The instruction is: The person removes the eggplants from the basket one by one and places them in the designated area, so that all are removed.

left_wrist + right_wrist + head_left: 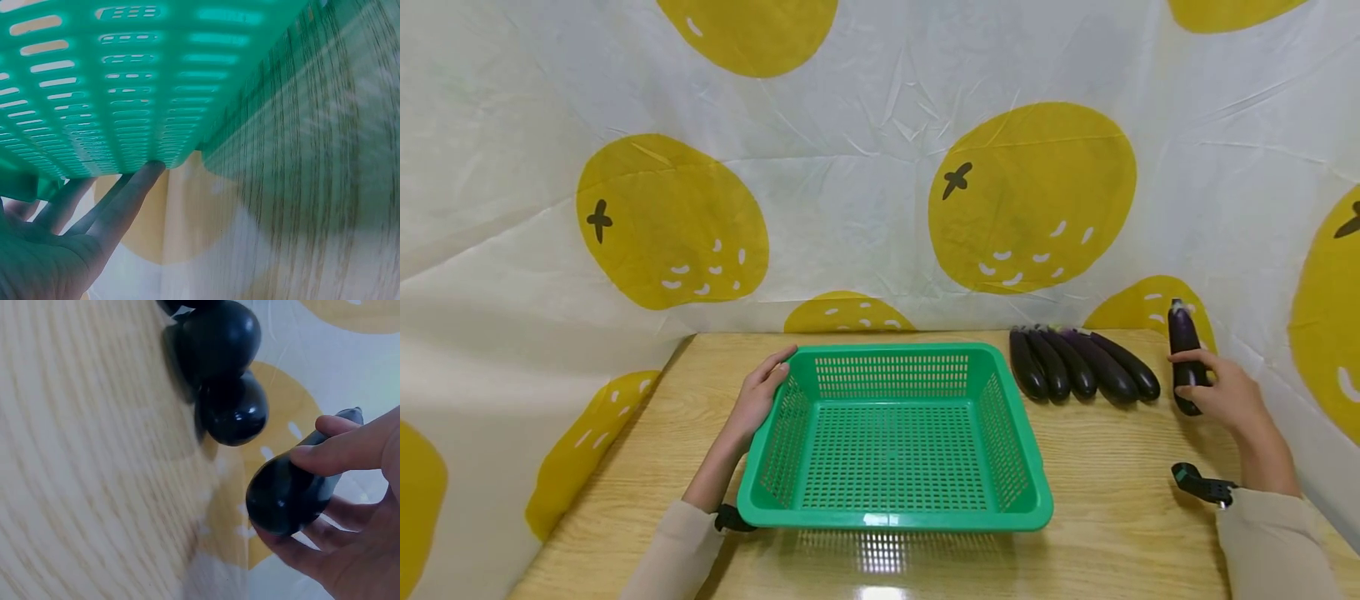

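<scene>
A green plastic basket (pixel 895 521) with slotted walls and floor stands in front of me, with nothing inside it. At its far left corner my left hand (pixel 758 398) grips the rim, thumb over the top; the left wrist view shows the fingers (pixel 128 203) along the outer wall. Out to the right, my right hand (pixel 1225 396) holds a dark purple eggplant (pixel 1184 342) between thumb and fingers, stem end up. In the right wrist view this eggplant (pixel 290 497) is above the table edge, apart from the others.
Several eggplants (pixel 1075 362) lie side by side between the basket and my right hand, stems toward the back. The wooden table (pixel 1112 500) ends at a white cloth (pixel 850 225) printed with yellow fruit, hanging behind and at both sides.
</scene>
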`<state>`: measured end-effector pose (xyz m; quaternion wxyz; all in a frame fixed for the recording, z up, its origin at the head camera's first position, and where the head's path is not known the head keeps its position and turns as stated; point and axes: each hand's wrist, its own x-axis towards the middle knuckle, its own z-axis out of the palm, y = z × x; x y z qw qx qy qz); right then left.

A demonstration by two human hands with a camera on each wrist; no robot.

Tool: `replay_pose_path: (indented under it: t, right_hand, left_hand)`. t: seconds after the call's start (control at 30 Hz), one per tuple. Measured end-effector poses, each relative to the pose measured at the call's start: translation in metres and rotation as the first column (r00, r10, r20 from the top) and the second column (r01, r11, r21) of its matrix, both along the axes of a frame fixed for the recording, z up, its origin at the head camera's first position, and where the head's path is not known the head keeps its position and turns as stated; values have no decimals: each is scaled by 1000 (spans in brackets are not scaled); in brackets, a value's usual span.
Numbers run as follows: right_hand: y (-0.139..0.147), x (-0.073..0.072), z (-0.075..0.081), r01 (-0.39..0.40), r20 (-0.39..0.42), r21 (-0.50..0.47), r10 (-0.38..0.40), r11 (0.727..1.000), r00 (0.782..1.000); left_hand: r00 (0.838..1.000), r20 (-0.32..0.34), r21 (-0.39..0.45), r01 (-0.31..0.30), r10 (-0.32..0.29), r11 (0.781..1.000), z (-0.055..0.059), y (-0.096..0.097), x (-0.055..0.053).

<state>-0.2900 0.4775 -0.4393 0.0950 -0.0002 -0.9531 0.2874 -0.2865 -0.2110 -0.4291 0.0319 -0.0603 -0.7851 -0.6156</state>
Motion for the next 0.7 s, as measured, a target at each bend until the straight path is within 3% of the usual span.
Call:
replay_pose_path:
  t: [0.33, 0.7]
  right_hand:
    - [0, -2, -4, 41, -2, 11, -41, 999, 999]
    - [-1, -4, -10, -7, -23, 54, 8, 999, 1000]
  left_hand:
    - [1000, -1, -13, -5, 5, 1000, -1, 0, 0]
    - [1000, 3, -5, -3, 3, 1000, -1, 0, 0]
